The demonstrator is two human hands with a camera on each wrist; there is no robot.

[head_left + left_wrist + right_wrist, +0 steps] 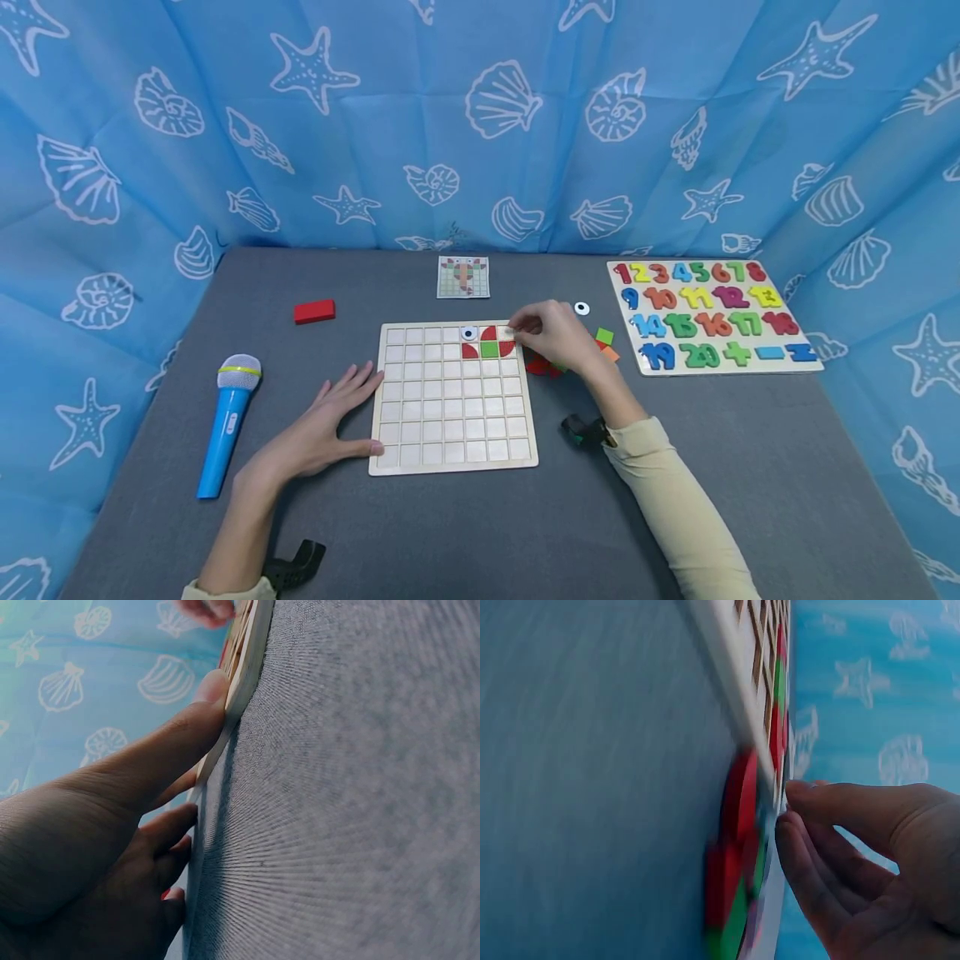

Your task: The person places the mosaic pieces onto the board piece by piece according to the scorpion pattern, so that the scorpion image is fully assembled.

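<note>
Thumb and fingertips of the right hand (557, 333) are pressed together over the corner of the wooden grid board (453, 409), between 1 and 2 o'clock from its middle; whether they pinch a small piece, one cannot tell. The left hand (321, 427) is spread and touches the board's edge around 9 o'clock. On this board, which lies on the grey table (450, 533) between both hands, the work seems to be at an early stage: toward 1 o'clock an eye tile (468, 333), some red tiles (469, 352) and one green square tile (489, 348) sit in cells, while most other cells show only pale wood. The pattern card (462, 277), beyond the board at 12 o'clock, shows a larger coloured figure, so many pieces are probably left to place. At about 2 o'clock, outside the board, lie loose red pieces (537, 367), a loose green square (604, 337), an orange piece (611, 354) and a second eye piece (581, 308).
</note>
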